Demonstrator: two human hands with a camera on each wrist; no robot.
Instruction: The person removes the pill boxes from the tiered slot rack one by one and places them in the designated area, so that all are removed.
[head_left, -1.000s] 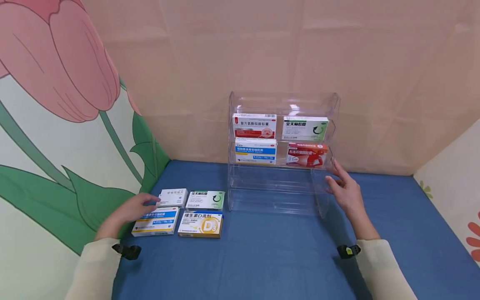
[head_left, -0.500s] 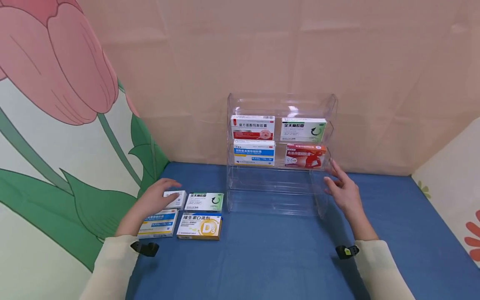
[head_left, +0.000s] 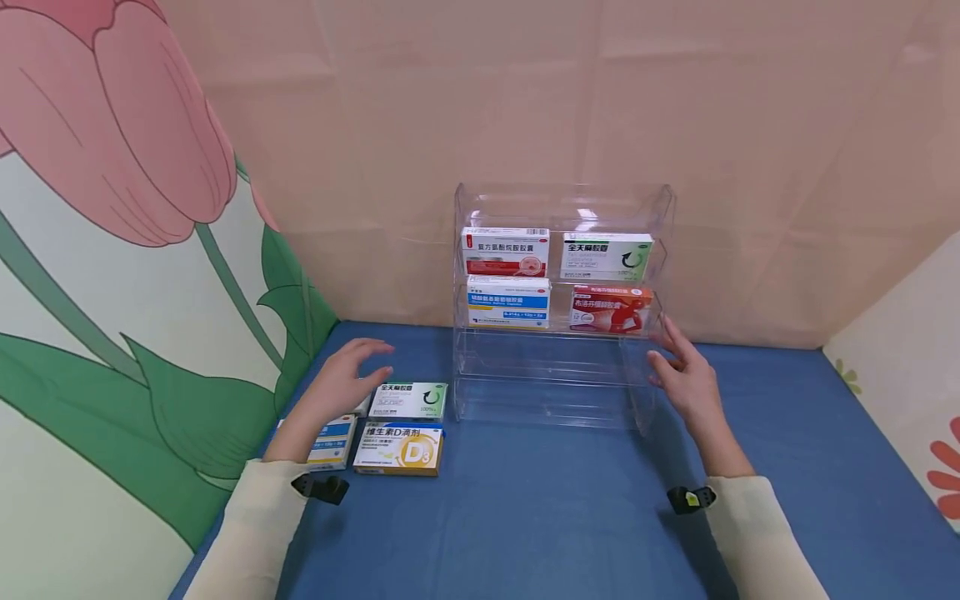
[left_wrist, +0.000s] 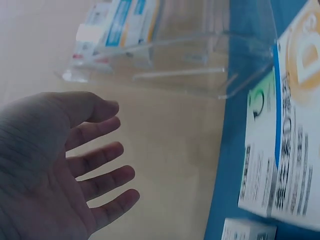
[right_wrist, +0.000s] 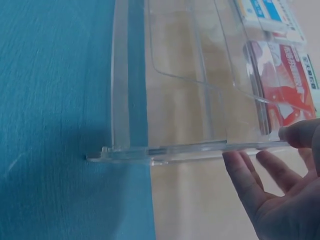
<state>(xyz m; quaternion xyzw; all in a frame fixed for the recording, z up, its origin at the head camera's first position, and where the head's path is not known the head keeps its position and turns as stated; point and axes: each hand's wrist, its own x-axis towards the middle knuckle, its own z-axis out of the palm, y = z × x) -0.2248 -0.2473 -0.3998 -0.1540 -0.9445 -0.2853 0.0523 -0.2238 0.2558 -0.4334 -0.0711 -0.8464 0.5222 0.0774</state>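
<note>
My left hand (head_left: 341, 385) hovers over the boxes at the left, fingers spread and holding nothing. Beneath it, a blue-and-white medicine box (head_left: 330, 446) is partly covered, and a small white box is almost hidden. To their right lie a green-and-white medicine box (head_left: 408, 400) and a yellow-and-white vitamin D box (head_left: 399, 448). My right hand (head_left: 692, 383) holds the right side panel of a clear display rack (head_left: 547, 358). In the right wrist view, the thumb (right_wrist: 300, 134) lies on the panel's inner side, with the fingers on its outer side.
On the rack's upper tiers stand a red-and-white box (head_left: 506, 252), another green-and-white box (head_left: 606, 257), another blue-and-white box (head_left: 508, 303) and a red box (head_left: 611, 311). The two lower tiers hold no boxes. Behind the blue cloth (head_left: 525, 517) rises a beige backdrop (head_left: 375, 167).
My left hand has lifted from beside the left boxes and moved right and away from me, covering more of the small white box. The right hand stays at the rack; the boxes have not moved.
</note>
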